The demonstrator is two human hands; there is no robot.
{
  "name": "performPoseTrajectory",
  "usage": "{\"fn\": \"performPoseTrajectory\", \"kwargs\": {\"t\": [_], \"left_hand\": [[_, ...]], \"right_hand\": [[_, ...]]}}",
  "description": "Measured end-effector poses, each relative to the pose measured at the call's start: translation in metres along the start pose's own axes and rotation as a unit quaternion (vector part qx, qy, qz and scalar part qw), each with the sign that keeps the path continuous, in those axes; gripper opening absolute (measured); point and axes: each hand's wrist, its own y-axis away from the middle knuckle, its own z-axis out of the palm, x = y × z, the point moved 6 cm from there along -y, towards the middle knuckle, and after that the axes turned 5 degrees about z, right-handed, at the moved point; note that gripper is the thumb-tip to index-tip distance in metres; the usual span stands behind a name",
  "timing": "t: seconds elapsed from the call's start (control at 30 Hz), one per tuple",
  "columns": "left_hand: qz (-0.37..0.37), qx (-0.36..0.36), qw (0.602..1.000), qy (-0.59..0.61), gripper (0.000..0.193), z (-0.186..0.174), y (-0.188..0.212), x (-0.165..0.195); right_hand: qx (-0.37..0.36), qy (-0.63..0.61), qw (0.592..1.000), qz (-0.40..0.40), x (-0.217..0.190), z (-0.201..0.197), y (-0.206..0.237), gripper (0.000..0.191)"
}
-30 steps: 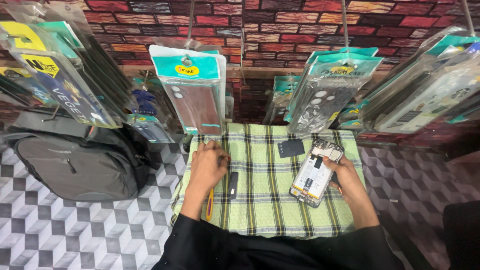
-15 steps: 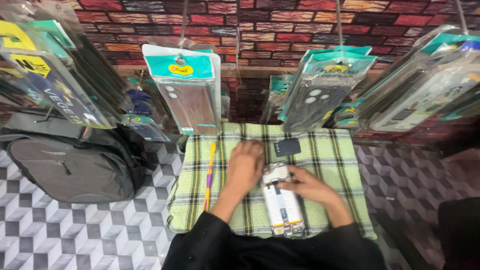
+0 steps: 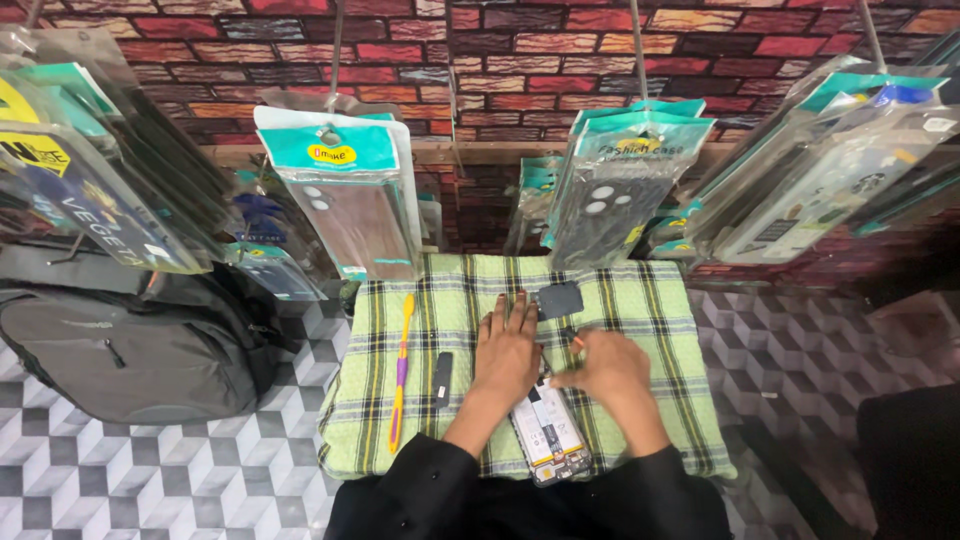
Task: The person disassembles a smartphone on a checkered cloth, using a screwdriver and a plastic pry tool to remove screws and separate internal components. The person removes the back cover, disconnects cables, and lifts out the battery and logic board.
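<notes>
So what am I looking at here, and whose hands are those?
The picture comes from a camera worn on a person's head, looking down, so the hands are that person's own. They work on a green checked cloth. An opened phone, its insides showing, lies flat on it. The left hand rests flat, palm down, beside the phone's top. The right hand reaches to the phone's top end with its fingertips; I can't tell if it pinches anything. Also on the cloth: a yellow and purple stick tool, a small black bar and a dark square piece. Phone cases in packets hang above, and a black backpack sits left.
</notes>
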Motion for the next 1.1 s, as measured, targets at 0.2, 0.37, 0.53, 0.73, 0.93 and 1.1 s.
{"fn": "performPoseTrajectory", "kwargs": {"t": [0.2, 0.37, 0.53, 0.73, 0.93, 1.1], "left_hand": [[0.000, 0.007, 1.000, 0.020, 0.059, -0.006, 0.005, 0.001], [0.000, 0.032, 0.999, 0.038, 0.051, -0.009, 0.008, -0.002], [-0.014, 0.019, 0.997, 0.070, 0.049, -0.010, 0.008, -0.002], [-0.023, 0.014, 0.997, 0.073, 0.050, -0.015, 0.008, 0.001], [-0.026, 0.078, 0.989, 0.124, 0.047, -0.030, 0.009, 0.002], [-0.069, 0.135, 0.957, 0.246, 0.039, -0.038, 0.010, -0.007]], "right_hand": [[0.302, -0.223, 0.920, -0.109, 0.022, -0.020, -0.030, 0.014], [0.120, -0.482, 0.855, -0.149, 0.039, 0.002, -0.069, 0.033], [0.046, -0.475, 0.869, -0.133, 0.034, 0.017, -0.074, 0.039], [0.168, -0.413, 0.872, -0.201, 0.021, 0.009, -0.061, 0.069], [0.097, -0.425, 0.888, -0.148, 0.022, 0.020, -0.064, 0.034], [0.099, -0.388, 0.894, -0.200, 0.019, 0.017, -0.060, 0.020]]}}
